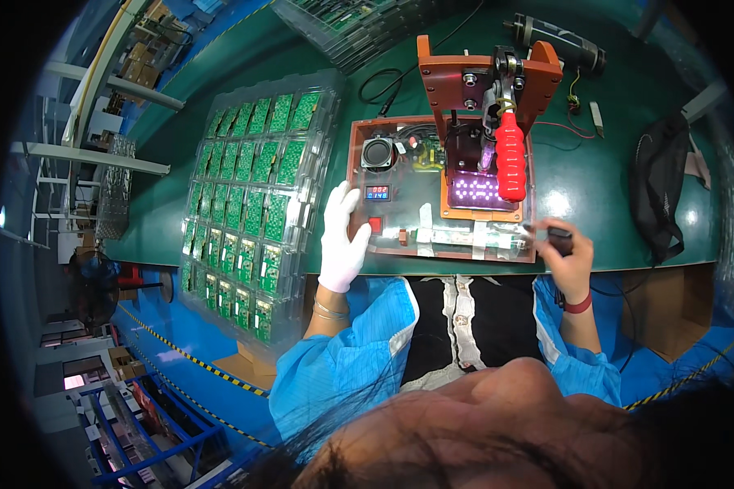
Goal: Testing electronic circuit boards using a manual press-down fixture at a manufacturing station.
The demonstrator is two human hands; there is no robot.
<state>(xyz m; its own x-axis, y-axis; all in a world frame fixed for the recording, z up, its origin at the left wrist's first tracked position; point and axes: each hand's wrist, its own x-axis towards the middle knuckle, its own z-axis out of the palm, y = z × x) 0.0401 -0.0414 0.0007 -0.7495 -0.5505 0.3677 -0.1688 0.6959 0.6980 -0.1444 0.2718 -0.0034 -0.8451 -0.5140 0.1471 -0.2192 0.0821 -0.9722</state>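
Note:
My left hand [342, 240], in a white glove, lies along the left edge of an orange-framed test fixture [497, 254]. Its fingers are stretched out, and the thumb is beside a red rocker switch [375, 226]. At the fixture's right front corner, my bare right hand [569, 259] has its fingers curled round a small black block-like piece [559, 240], whose exact kind I cannot make out. A toggle clamp with a red ribbed handle [510, 159] stands over a lit board [477, 189]. A small digital display [378, 193] glows red and blue.
To the left, a clear plastic tray [322, 155] holds rows of green circuit boards [257, 116]. More stacked trays [359, 37] stand at the back. A dark cylindrical tool [559, 42] lies far right, and a black bag [659, 191] rests at the right of the green table [579, 183].

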